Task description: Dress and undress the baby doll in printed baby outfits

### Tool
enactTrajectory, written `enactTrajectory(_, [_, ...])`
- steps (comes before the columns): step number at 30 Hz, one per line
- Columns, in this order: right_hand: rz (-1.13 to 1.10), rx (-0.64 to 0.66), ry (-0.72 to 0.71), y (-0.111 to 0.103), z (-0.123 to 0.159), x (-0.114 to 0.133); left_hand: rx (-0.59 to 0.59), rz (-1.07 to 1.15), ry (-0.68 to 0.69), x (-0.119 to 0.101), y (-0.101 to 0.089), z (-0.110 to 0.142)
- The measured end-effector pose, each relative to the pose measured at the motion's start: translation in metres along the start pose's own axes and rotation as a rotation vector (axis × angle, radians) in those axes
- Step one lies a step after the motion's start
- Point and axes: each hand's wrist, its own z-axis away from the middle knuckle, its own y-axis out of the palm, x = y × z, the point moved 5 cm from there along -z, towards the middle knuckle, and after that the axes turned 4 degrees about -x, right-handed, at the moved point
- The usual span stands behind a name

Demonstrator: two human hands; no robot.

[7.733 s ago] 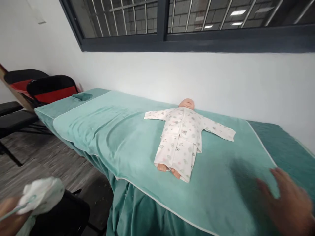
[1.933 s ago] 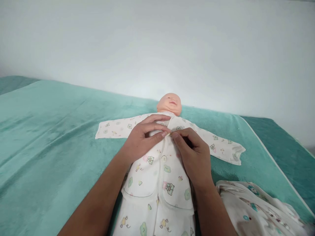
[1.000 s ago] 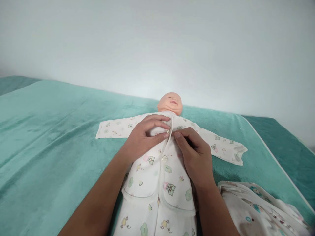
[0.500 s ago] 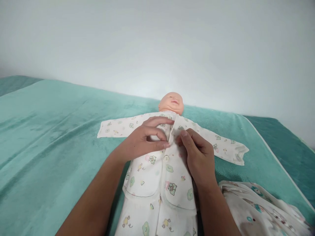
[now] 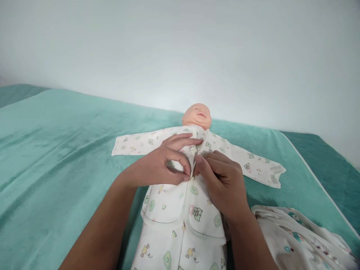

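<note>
A baby doll (image 5: 197,115) lies on its back in a white baby shirt (image 5: 168,200) printed with green and pink figures. Its long sleeves are spread to both sides. My left hand (image 5: 168,161) lies over the chest, thumb and index finger pinching the shirt's front edge, the other fingers stretched toward the collar. From the other side my right hand (image 5: 222,176) grips the front flap, thumb on top and fingers curled. Between the hands, a pale button (image 5: 193,149) shows on the front strip. The lower button is hidden at my fingertips.
Matching printed trousers (image 5: 157,251) cover the doll's lower body. A crumpled white printed cloth (image 5: 298,240) lies at the lower right. Underneath spreads a turquoise blanket (image 5: 70,150), with a darker green cover (image 5: 329,165) beyond its edge. A plain wall (image 5: 180,52) stands behind.
Both hands have moved slightly down the shirt front. My right hand has come closer to my left. The upper button now shows between them, while the lower one has become covered.
</note>
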Motion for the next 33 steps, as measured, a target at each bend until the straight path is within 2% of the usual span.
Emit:
enactTrajectory(6, [0.008,0.271,0.041,-0.003,-0.002,0.006,-0.022,-0.071,0.073,0.000,-0.002,0.000])
enactTrajectory(11, [0.027,0.382,0.052,-0.006,-0.001,0.010,-0.017,-0.087,0.069,0.001,-0.004,0.000])
enactTrajectory(21, [0.060,0.350,0.156,-0.003,0.001,0.010,-0.019,-0.064,0.100,0.005,-0.005,-0.001])
enactTrajectory(27, [0.027,0.364,0.237,-0.005,0.002,0.004,-0.028,-0.003,0.127,0.003,-0.004,0.001])
enactTrajectory(33, [-0.027,0.326,0.255,-0.005,0.002,0.002,-0.034,0.080,0.152,0.007,-0.007,-0.003])
